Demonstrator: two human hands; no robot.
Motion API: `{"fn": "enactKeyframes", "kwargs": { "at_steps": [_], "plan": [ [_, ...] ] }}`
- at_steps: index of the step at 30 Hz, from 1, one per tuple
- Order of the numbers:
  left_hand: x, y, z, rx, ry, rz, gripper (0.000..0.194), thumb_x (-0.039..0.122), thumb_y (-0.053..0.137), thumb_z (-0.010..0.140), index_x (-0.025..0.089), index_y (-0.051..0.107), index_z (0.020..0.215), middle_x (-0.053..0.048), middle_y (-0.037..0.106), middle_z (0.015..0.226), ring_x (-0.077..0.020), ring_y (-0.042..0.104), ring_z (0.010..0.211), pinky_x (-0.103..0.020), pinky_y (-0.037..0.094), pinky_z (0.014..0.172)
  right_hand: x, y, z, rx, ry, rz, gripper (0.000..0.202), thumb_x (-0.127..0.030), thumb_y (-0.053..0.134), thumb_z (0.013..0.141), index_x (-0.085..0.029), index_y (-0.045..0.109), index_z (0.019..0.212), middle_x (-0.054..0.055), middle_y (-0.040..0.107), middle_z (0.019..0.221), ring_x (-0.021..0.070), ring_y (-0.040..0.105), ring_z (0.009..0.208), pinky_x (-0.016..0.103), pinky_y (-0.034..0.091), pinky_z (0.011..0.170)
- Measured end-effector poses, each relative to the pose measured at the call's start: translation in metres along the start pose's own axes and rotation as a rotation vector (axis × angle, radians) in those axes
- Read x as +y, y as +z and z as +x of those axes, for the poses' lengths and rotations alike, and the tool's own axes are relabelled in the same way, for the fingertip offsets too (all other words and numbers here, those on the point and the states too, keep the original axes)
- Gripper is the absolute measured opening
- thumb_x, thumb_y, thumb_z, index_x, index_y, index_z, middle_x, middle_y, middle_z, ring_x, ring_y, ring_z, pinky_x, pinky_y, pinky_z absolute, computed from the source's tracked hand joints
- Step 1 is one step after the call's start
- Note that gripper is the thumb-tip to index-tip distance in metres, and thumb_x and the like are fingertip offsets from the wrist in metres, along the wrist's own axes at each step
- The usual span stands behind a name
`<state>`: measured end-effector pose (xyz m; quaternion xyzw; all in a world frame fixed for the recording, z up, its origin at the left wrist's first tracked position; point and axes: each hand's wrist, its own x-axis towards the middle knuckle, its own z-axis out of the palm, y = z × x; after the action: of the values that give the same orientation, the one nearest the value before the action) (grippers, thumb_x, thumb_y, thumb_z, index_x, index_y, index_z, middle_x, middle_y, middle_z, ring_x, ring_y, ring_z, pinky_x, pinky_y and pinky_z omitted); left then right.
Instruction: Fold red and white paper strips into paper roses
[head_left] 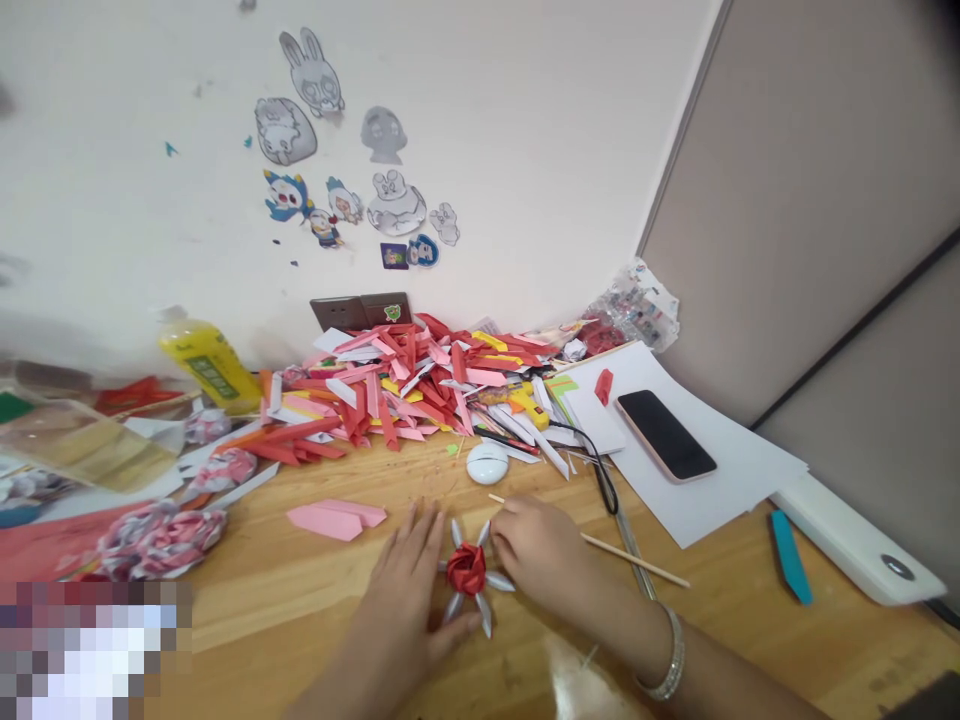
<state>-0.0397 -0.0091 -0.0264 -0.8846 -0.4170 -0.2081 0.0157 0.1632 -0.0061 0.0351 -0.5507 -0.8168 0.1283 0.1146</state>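
Observation:
A folded paper flower lies on the wooden table, with a red rose-like centre and several pointed silvery-white petals around it. To its left rests my left hand, palm down with fingers stretched out, its thumb by the lower petals. My right hand is closed at the flower's upper right, fingertips beside a petal; what they pinch is hidden. A thin wooden stick passes behind my right hand, its other end showing past the knuckles. Left of my hands lie folded pink paper pieces.
A heap of folded paper strips lies against the wall, with a yellow glue gun at its right. A white rounded case, a phone on white paper, a yellow bottle and a teal object surround the work area.

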Motion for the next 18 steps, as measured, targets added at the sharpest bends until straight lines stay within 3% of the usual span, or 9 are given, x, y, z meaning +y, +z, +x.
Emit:
{"fn": "enactKeyframes", "kwargs": {
  "at_steps": [3, 6, 8, 10, 12, 15, 18],
  "plan": [
    [-0.014, -0.007, 0.001, -0.042, 0.037, -0.024, 0.081, 0.052, 0.072, 0.069, 0.014, 0.047, 0.136, -0.024, 0.046, 0.142, -0.0440, 0.039, 0.132, -0.058, 0.044, 0.099, 0.011, -0.014, -0.003, -0.023, 0.022, 0.035, 0.021, -0.021, 0.052, 0.089, -0.016, 0.068, 0.076, 0.006, 0.067, 0.078, 0.0176, 0.058, 0.072, 0.026, 0.033, 0.060],
    [-0.024, -0.018, 0.007, -0.089, 0.075, -0.103, 0.071, 0.055, 0.070, 0.071, 0.018, 0.056, 0.130, -0.021, 0.056, 0.135, -0.0421, 0.048, 0.127, -0.058, 0.045, 0.097, 0.018, -0.022, -0.007, -0.158, -0.007, 0.154, 0.017, -0.035, 0.071, 0.076, -0.018, 0.066, 0.076, 0.000, 0.064, 0.075, 0.0134, 0.053, 0.063, 0.023, 0.029, 0.054],
    [-0.028, -0.027, 0.014, -0.114, 0.090, -0.177, 0.045, 0.043, 0.065, 0.079, 0.023, 0.064, 0.119, -0.015, 0.067, 0.121, -0.0347, 0.059, 0.116, -0.049, 0.051, 0.093, 0.019, -0.020, -0.009, -0.196, -0.031, 0.214, 0.017, -0.031, 0.074, 0.072, -0.018, 0.065, 0.078, -0.001, 0.061, 0.073, 0.0130, 0.050, 0.063, 0.023, 0.027, 0.054],
    [-0.029, -0.035, 0.021, -0.147, 0.084, -0.243, 0.027, 0.021, 0.055, 0.083, 0.028, 0.070, 0.104, -0.007, 0.074, 0.107, -0.0250, 0.067, 0.103, -0.038, 0.055, 0.087, 0.019, -0.014, -0.009, -0.170, -0.049, 0.251, 0.007, -0.021, 0.069, 0.074, -0.018, 0.063, 0.073, -0.002, 0.059, 0.071, 0.0130, 0.048, 0.065, 0.023, 0.027, 0.057],
    [-0.027, -0.039, 0.026, -0.140, 0.079, -0.255, 0.030, 0.013, 0.051, 0.081, 0.027, 0.073, 0.095, -0.006, 0.074, 0.101, -0.0229, 0.069, 0.096, -0.036, 0.056, 0.083, 0.019, -0.008, -0.006, -0.114, -0.039, 0.289, 0.010, -0.015, 0.064, 0.076, -0.018, 0.061, 0.067, -0.001, 0.057, 0.069, 0.0136, 0.048, 0.065, 0.024, 0.028, 0.059],
    [-0.022, -0.044, 0.028, -0.075, 0.062, -0.234, 0.028, 0.013, 0.050, 0.081, 0.023, 0.072, 0.094, -0.008, 0.074, 0.098, -0.0231, 0.068, 0.091, -0.036, 0.056, 0.080, 0.019, -0.004, 0.000, -0.016, 0.015, 0.336, 0.012, -0.011, 0.059, 0.079, -0.017, 0.060, 0.069, 0.002, 0.059, 0.073, 0.0168, 0.052, 0.070, 0.025, 0.030, 0.063],
    [-0.016, -0.046, 0.026, 0.078, 0.046, -0.157, 0.025, 0.014, 0.046, 0.087, 0.019, 0.070, 0.090, -0.010, 0.072, 0.091, -0.0226, 0.067, 0.083, -0.035, 0.056, 0.074, 0.019, -0.006, 0.005, 0.097, 0.068, 0.432, 0.008, -0.012, 0.057, 0.081, -0.017, 0.060, 0.075, 0.004, 0.062, 0.078, 0.0191, 0.056, 0.075, 0.027, 0.034, 0.065]
  ]
}}
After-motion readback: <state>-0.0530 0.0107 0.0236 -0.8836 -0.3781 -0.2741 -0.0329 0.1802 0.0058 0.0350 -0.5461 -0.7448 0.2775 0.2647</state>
